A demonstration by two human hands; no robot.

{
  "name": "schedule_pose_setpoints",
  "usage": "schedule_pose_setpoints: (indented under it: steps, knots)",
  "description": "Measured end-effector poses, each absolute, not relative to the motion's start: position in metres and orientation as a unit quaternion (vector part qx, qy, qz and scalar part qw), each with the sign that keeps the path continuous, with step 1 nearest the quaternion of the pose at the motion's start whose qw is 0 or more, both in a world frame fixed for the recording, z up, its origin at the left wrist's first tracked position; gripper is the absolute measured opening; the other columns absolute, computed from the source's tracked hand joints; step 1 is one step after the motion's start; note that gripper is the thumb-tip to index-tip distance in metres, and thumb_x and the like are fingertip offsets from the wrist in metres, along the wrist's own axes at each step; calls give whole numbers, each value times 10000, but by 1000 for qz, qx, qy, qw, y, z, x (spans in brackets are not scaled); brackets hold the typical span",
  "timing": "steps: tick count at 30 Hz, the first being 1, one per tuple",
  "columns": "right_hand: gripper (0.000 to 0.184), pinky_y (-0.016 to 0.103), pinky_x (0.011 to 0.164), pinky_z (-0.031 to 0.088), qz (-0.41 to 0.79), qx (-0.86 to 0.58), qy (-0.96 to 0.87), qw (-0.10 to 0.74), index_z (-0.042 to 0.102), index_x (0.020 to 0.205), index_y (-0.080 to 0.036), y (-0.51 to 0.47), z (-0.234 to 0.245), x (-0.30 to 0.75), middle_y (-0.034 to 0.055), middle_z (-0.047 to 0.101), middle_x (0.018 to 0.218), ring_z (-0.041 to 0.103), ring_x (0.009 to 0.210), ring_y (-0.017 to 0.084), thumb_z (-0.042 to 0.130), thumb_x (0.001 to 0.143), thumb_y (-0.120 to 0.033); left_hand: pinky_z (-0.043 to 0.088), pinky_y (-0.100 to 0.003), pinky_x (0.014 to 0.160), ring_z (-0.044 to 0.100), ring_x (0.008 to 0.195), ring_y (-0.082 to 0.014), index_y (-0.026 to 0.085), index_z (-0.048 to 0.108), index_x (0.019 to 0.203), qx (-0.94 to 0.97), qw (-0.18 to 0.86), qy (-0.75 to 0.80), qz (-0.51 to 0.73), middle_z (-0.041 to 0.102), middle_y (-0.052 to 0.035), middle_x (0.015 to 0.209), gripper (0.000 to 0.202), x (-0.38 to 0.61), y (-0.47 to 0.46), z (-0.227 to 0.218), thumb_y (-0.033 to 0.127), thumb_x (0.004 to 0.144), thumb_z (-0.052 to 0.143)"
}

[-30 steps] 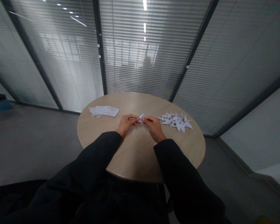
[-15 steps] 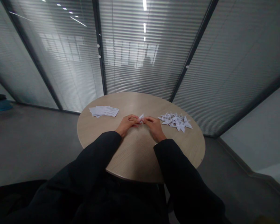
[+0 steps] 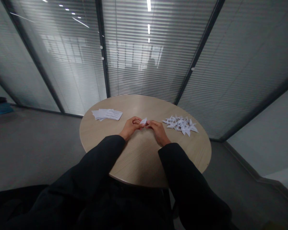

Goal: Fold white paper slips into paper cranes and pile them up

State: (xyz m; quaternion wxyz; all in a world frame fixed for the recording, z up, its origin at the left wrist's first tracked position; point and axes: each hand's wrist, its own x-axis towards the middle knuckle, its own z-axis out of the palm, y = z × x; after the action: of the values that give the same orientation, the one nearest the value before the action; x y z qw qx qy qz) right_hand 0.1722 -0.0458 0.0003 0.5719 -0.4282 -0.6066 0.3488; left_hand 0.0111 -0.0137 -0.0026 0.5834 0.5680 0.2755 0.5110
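A small white folded paper crane (image 3: 143, 121) is held between my two hands, above the middle of the round table (image 3: 139, 159). My left hand (image 3: 131, 127) pinches it from the left with thumb and fingers. From the right, my right hand (image 3: 157, 130) grips its other side with the fingertips. The fingers cover part of the paper, so its full shape is hidden. To the right of my right hand lies a pile of white paper cranes (image 3: 181, 124). Left of my left hand, a fanned stack of printed paper sheets (image 3: 108, 114) lies flat.
Glass partitions with blinds (image 3: 139, 73) and dark frames stand just behind the table. A blue bin with a black rim (image 3: 1, 107) is on the floor at far left. A white wall (image 3: 271, 140) rises at the right.
The paper has turned between my fingers; its pointed tip stood up higher before and now a broader, lower face shows. My hands stay in nearly the same place.
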Motion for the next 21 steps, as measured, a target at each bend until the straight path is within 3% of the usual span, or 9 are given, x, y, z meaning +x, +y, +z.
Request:
schedule_pose_setpoints:
  steps: [14, 21]
  knots:
    - [259, 342, 795, 485, 339, -433, -607, 574, 720, 757, -191, -48, 4, 168, 29, 723, 759, 650, 754, 189, 744, 657, -429, 399, -220, 584, 564, 571, -95, 165, 527, 747, 650, 480, 309, 502, 578, 52, 582, 305, 13, -17, 3, 186, 584, 785]
    - [252, 345, 755, 507, 313, -444, -593, 594, 727, 715, -202, -46, 2, 168, 41, 735, 777, 666, 753, 203, 763, 632, -438, 404, -226, 594, 546, 595, -93, 173, 543, 740, 662, 457, 312, 505, 579, 45, 619, 352, 13, -17, 2, 318, 573, 817]
